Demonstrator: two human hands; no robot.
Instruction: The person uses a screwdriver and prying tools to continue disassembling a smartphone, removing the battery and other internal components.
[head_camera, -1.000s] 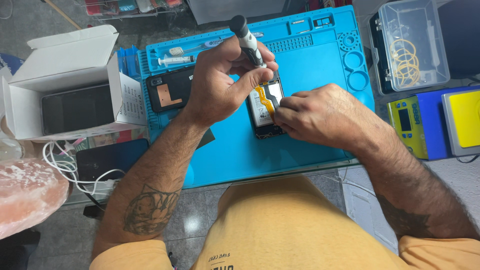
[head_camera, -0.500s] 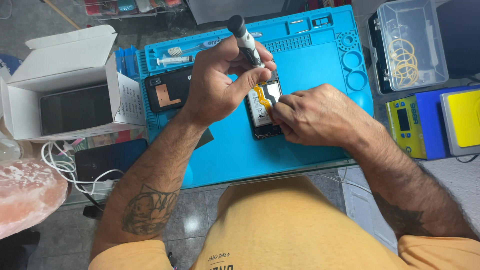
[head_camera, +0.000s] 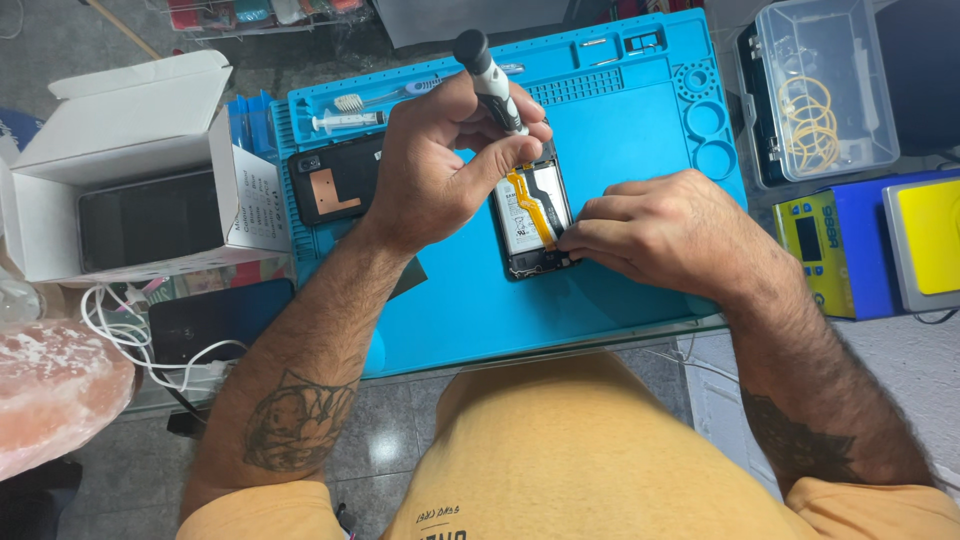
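An opened phone (head_camera: 528, 222) lies on the blue work mat (head_camera: 640, 150), its battery and an orange flex cable exposed. My left hand (head_camera: 435, 165) grips a black and grey screwdriver (head_camera: 489, 75), tilted, its tip down at the phone's upper edge. My right hand (head_camera: 665, 232) rests on the mat to the right of the phone, with its fingertips pressing on the phone's lower right side. The phone's black back cover (head_camera: 335, 180) lies to the left of my left hand.
A white open box (head_camera: 120, 165) with a dark screen in it stands at the left. A syringe (head_camera: 345, 122) and a toothbrush lie in the mat's top tray. A clear plastic box (head_camera: 825, 95) and a yellow device (head_camera: 815, 250) are at the right. White cables (head_camera: 130, 335) and a dark phone are at the lower left.
The screwdriver's top has shifted slightly left in my left hand. Both hands stay on the phone.
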